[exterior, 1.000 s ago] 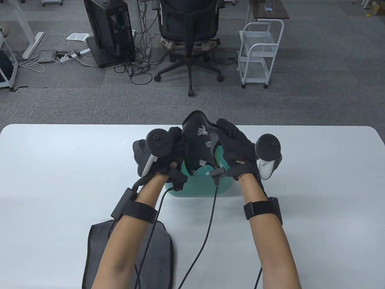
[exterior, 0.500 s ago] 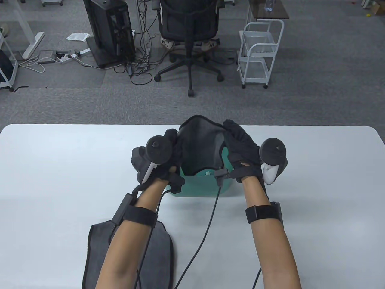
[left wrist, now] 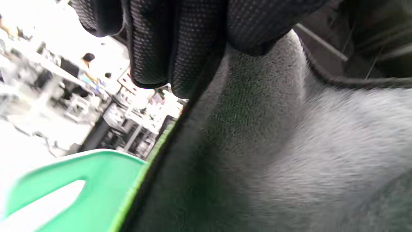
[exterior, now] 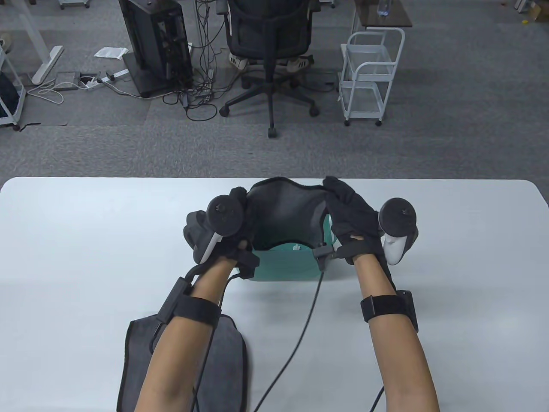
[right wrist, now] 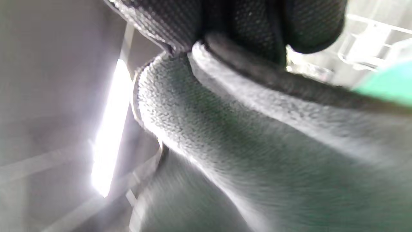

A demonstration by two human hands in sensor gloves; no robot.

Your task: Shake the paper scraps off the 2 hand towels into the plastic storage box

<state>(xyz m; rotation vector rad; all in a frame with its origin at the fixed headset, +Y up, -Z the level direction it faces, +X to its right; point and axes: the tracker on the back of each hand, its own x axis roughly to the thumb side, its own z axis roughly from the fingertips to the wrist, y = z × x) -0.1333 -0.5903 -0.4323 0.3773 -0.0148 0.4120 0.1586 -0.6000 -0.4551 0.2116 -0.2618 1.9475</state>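
Held towel: a dark grey hand towel (exterior: 285, 210) is hanging between both hands, directly above the box; its top hem is running left to right and its body is sagging down toward the opening.
Left hand: the left hand (exterior: 223, 223) is pinching the towel's left upper corner; in the left wrist view its gloved fingers (left wrist: 173, 38) are clamped together on the hem.
Right hand: the right hand (exterior: 351, 214) is pinching the right upper corner; in the right wrist view its fingers (right wrist: 244, 25) are curled round the rolled edge.
Box: the green plastic storage box (exterior: 283, 266) is sitting on the white table (exterior: 450, 257), just below the towel and between the wrists; a white paper scrap (exterior: 296, 246) is showing inside, against the near wall.
Key relation: the towel's long axis is lying across the box mouth, with both hands level and about equally near the rim, so anything loosened would probably be falling inside.
Towel face: no scraps are showing on the side facing the camera; the far side is hidden.
Second towel: another grey towel (exterior: 231, 369) is lying flat at the near table edge, under the left forearm, well apart from the box.
Stage (judged): one towel is apparently being shaken now; the other is lying untouched.
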